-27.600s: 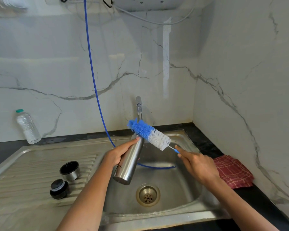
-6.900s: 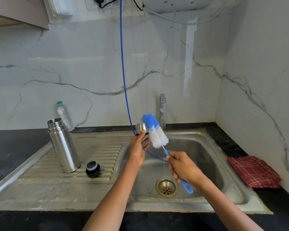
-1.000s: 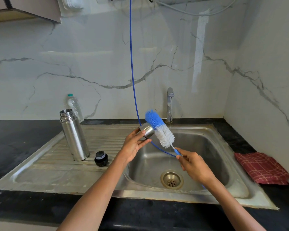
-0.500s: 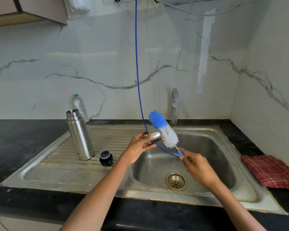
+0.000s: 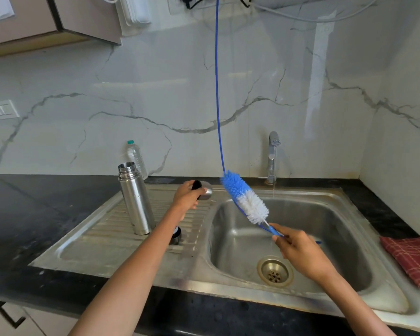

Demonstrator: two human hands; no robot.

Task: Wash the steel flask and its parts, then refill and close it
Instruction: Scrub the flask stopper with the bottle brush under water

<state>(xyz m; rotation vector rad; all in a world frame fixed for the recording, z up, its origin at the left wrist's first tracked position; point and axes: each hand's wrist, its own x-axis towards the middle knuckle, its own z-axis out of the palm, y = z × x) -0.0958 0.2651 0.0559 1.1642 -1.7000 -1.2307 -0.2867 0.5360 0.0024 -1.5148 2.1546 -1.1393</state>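
The small steel cup [image 5: 204,190] was gripped in the curled fingers of the left hand [image 5: 188,197] above the draining board [image 5: 102,238]. The bottle brush [image 5: 244,197] was pinched by its handle in the right hand [image 5: 298,251] over the sink [image 5: 325,214]. The open flask [image 5: 136,200] stood upright on the board, its stopper [image 5: 176,235] beside it. The cup would best be set down gently, mouth down to drain.

I am looking at white marble-veined walls [image 5: 155,93] meeting in a corner above a black worktop [image 5: 34,214], daylight reflecting off them.
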